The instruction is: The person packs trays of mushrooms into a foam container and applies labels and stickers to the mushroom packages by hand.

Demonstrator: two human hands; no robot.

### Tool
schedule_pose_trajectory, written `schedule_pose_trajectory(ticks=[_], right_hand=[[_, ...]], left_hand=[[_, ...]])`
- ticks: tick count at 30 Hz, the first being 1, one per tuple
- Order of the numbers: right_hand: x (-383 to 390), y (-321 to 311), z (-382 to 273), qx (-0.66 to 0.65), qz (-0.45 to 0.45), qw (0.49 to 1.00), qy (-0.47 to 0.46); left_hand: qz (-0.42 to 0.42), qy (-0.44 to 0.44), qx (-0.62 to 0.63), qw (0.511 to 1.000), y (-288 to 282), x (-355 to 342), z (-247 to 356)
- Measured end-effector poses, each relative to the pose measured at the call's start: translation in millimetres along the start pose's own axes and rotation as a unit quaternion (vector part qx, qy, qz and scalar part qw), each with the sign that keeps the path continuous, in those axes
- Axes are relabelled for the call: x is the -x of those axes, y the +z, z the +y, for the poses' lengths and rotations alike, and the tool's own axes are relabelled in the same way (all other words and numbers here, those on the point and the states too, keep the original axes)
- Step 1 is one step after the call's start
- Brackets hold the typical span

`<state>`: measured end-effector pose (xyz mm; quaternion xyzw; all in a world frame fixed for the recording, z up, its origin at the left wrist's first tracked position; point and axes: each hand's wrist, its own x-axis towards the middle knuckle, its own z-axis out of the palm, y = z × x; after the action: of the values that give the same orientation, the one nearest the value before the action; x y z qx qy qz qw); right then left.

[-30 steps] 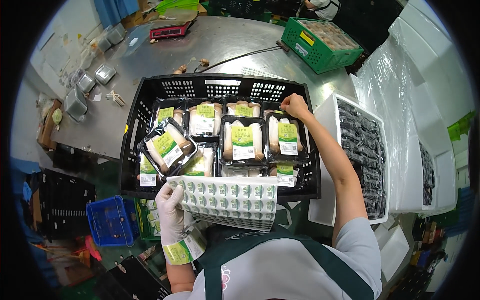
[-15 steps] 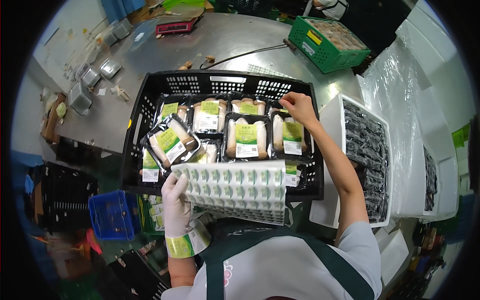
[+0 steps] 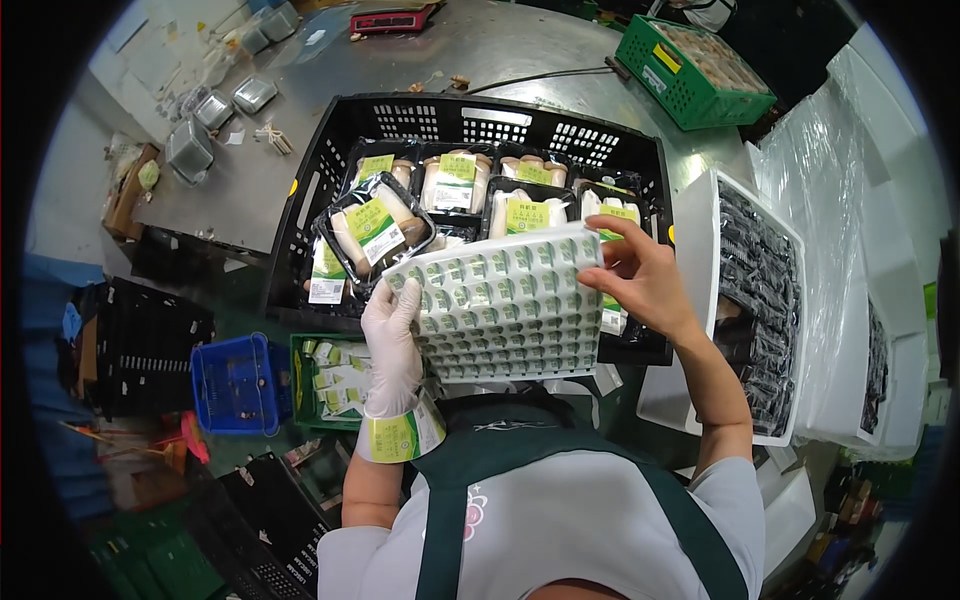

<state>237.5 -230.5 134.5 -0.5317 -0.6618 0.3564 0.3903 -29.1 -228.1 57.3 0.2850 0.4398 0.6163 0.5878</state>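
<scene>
My gloved left hand (image 3: 390, 340) grips the left edge of a white sticker sheet (image 3: 500, 310) covered in rows of small green stickers; a strip of green labels (image 3: 400, 433) wraps that wrist. My bare right hand (image 3: 628, 280) has thumb and fingers on the sheet's upper right edge. Just beyond, a black crate (image 3: 480, 118) holds several black trays of mushrooms under film with green labels, one tray (image 3: 372, 228) lying askew on top at the left. The sheet hides some front trays.
The steel table (image 3: 530, 50) carries a green crate (image 3: 690, 72), red scale (image 3: 390, 20), cable and clear containers (image 3: 190, 150). Foam boxes (image 3: 755, 310) with black packs stand right, under plastic wrap. Blue basket (image 3: 240, 385) and green crate of labels (image 3: 330, 380) sit lower left. A co-worker (image 3: 705, 12) is at the back.
My right hand has left the back right of the crate and moved down onto the sticker sheet's edge. The sheet has been raised and spread over the front trays. The view has shifted slightly.
</scene>
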Motion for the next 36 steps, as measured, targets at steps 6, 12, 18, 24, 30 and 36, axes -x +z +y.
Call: schedule_pose_trajectory(ticks=[6,12,18,24,30,36], right_hand=[[3,5,18,-0.074,-0.021,0.997,-0.021],[12,9,5,-0.032,-0.06,0.994,0.087],[12,17,2,0.104,-0.01,0.993,-0.049],[8,21,9,0.152,-0.049,0.985,-0.069],[-22,3,-13,0.139,-0.139,0.975,-0.101],[-24,27,-34,0.142,-0.2,0.942,-0.227]], left_hand=[[-0.086,0.027,-0.005,0.996,11,14,17],[-0.009,0.106,-0.076,0.991,-4,17,8],[0.05,0.174,-0.132,0.975,-14,20,4],[0.054,0.195,-0.079,0.976,-22,19,-2],[0.015,0.144,-0.128,0.981,-26,18,6],[-0.001,0.121,-0.144,0.982,-18,22,13]])
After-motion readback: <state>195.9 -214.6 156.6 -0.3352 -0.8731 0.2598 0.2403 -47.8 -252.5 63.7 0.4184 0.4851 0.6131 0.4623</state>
